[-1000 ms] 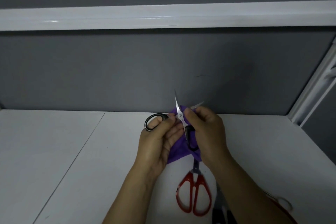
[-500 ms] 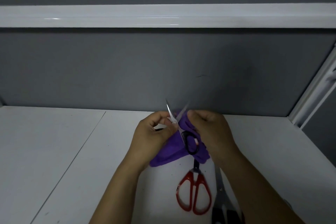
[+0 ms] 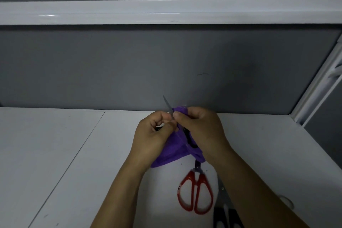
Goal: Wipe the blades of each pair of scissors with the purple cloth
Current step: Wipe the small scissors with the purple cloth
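The small scissors (image 3: 168,106) are pinched by the left hand (image 3: 153,136) above the desk (image 3: 74,153), near its rear edge; the purple cloth (image 3: 171,152) is gripped against them by the right hand (image 3: 202,128). Red scissors (image 3: 195,193) are laid toward the front edge.

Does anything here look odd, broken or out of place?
Nothing serious. The only blemishes are a faint dark scratch on the grey wall and a few dark specks on the white table near the red-handled scissors.
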